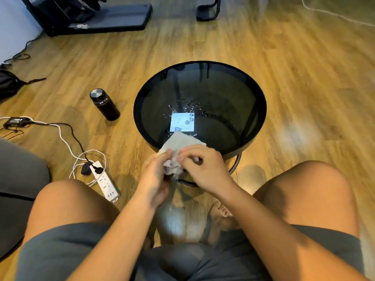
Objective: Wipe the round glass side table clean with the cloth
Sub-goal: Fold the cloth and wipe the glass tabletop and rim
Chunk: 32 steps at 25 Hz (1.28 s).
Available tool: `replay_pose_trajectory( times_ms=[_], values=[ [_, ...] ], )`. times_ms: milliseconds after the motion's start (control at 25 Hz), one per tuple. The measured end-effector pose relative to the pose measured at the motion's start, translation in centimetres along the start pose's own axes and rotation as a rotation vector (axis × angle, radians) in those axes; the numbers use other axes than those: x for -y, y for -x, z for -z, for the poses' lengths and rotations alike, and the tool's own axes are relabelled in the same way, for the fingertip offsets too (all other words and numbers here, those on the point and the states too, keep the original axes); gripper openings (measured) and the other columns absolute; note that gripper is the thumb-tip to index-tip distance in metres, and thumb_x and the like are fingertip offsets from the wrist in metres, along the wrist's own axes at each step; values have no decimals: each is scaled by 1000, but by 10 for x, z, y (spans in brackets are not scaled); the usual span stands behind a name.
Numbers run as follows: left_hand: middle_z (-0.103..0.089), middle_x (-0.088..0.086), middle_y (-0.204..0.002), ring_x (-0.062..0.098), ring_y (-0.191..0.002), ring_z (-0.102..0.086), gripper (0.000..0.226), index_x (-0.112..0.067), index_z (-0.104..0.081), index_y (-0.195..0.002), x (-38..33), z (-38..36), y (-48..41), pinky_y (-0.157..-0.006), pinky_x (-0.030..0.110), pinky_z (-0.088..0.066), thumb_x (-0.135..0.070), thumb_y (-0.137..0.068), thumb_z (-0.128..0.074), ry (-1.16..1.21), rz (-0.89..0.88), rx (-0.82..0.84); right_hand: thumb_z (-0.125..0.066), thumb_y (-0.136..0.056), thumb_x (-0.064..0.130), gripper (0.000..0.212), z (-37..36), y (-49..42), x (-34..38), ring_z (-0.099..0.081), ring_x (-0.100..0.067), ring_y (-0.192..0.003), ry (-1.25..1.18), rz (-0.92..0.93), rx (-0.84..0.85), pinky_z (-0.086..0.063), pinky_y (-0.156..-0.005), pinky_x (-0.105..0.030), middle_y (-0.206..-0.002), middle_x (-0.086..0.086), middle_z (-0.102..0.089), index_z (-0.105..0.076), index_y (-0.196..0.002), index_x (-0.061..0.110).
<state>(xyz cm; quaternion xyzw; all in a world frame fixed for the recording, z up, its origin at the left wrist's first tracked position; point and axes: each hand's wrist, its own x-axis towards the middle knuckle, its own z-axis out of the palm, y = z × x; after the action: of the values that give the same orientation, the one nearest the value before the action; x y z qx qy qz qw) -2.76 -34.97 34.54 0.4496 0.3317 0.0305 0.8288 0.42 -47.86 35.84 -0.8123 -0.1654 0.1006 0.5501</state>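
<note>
Person is seated, knees either side of the round glass side table (261, 110), which sits centre frame. The cloth (182, 141) is at the table's near edge: its front flap lies on the glass, the rest is bunched over the rim between both hands.

Left hand (156, 175) pinches the bunched end from the left, fingers curled into it. Right hand (203, 169) is curled over the same bunch from the right. Both grasp the cloth, neither is flat on the glass. Looks like they're gathering it into a pad before a stroke, my guess.

Water droplets (189, 107) sit mid-glass, just beyond the flap, around a bright square reflection. So wiping looks barely begun.

The black bottle (104, 104) stands on the floor left of the table, probably set aside to keep the top free. The power strip (105, 181) is lower left, near the left knee; drips off that rim would be a risk.
</note>
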Motion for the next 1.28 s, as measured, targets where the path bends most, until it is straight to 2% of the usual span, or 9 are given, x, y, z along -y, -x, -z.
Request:
replay_pose_trajectory(
  times_ms=[120,200,360,520,600,680,800,1000,1280],
  values=[
    [-69,24,-106,31,-90,-69,23,2,-57,-112,7,-11,1,-66,33,-57,-8,-91,-56,-11,-109,43,-72,-77,52,45,7,-15,-2,-64,-10,-99,-292,-333,-57,-52,-88,-29,-109,5,-66,-59,-115,32],
    [-73,15,-99,28,-95,-70,16,-6,-62,-102,19,-31,10,-72,31,-56,-1,-89,-54,-251,-197,128,-70,-67,62,67,3,-19,-8,-65,-17,-104,-343,-460,-39,-54,-92,-41,-115,1,-65,-53,-122,30],
    [-66,-6,-124,8,-121,-55,29,-22,-69,-114,23,-21,-17,-101,25,-42,-27,-87,-57,-848,-410,353,-58,-89,24,17,40,-38,-25,-60,-16,-92,-137,-340,-372,-50,-80,-32,-95,10,-63,-53,-105,29],
    [-53,6,-142,23,-135,-43,50,-16,-59,-126,-13,22,-108,-114,46,-28,-46,-87,-48,-1269,-738,15,-47,-88,34,27,76,-68,-66,-59,-25,-97,211,-289,-605,-50,-82,-40,-100,-2,-62,-57,-108,19],
    [-45,8,-149,25,-144,-31,49,-16,-51,-133,-30,30,-150,-117,55,-17,-42,-92,-45,-1394,-743,-21,-41,-83,42,44,69,-67,-95,-52,-35,-113,486,-366,-436,-45,-90,-45,-120,-13,-59,-59,-112,14],
    [-37,8,-154,24,-148,-20,53,-15,-44,-139,-35,32,-181,-119,55,-5,-42,-94,-41,-1446,-730,1,-49,-83,36,47,57,-64,-111,-41,-39,-126,709,-455,-289,-38,-96,-50,-140,-13,-48,-56,-125,17],
    [-38,10,-153,27,-148,-21,56,-13,-42,-141,-25,34,-198,-120,51,-1,-43,-94,-39,-1451,-808,-29,-58,-79,36,44,54,-75,-110,-37,-37,-127,962,-426,-393,-34,-93,-50,-146,-10,-42,-60,-120,18],
    [-40,8,-152,25,-147,-23,54,-13,-41,-140,-27,38,-201,-121,49,-3,-41,-95,-35,-1473,-852,-62,-52,-86,41,63,32,-84,-114,-50,-42,-112,971,-277,-375,-42,-88,-51,-128,-19,-55,-43,-144,19],
    [-52,12,-143,28,-142,-36,51,-8,-46,-137,-24,39,-199,-121,45,-8,-35,-97,-31,-1323,-934,-9,-53,-81,37,57,-81,-90,-72,-55,-31,-99,823,-152,-233,-43,-77,-35,-118,-12,-55,-53,-135,18]
  ],
)
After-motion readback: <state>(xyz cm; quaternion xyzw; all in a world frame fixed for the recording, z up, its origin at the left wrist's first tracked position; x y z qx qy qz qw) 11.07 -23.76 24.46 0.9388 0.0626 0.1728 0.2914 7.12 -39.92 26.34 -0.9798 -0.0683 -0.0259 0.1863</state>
